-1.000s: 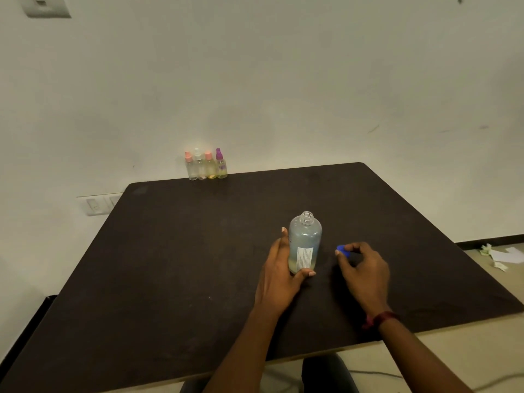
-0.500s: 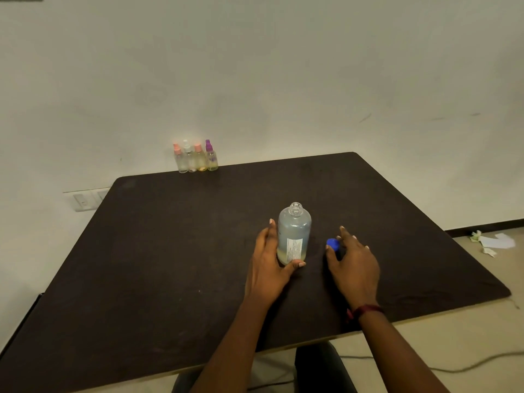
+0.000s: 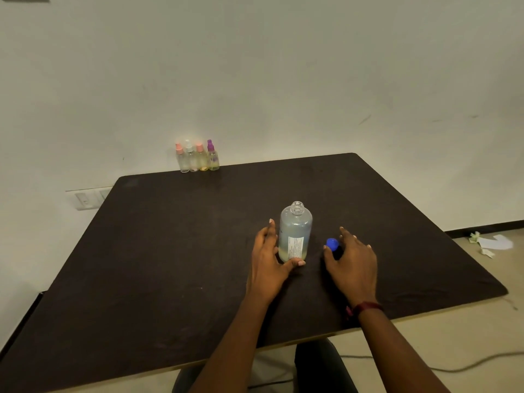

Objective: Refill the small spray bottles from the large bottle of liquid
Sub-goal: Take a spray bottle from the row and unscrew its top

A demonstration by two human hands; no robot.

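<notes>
The large clear bottle [image 3: 295, 232] stands upright and uncapped near the middle of the dark table [image 3: 170, 251], with a little liquid at its bottom. My left hand [image 3: 268, 259] cups its lower left side, thumb against the front of the base, fingers straight alongside. The blue cap [image 3: 332, 244] lies on the table to the right of the bottle. My right hand [image 3: 353, 262] hovers flat over the table beside the cap, fingers spread, holding nothing. Several small spray bottles [image 3: 197, 157] with pink, white and purple tops stand in a row at the table's far edge against the wall.
A white wall rises right behind the table. Wall sockets [image 3: 85, 199] sit low at the left. Paper scraps [image 3: 490, 242] lie on the floor at the right, and a cable [image 3: 453, 367] runs across the floor near the front edge.
My right hand set the blue cap down on the table and opened its fingers. My left hand stayed on the large bottle. The view tilted slightly.
</notes>
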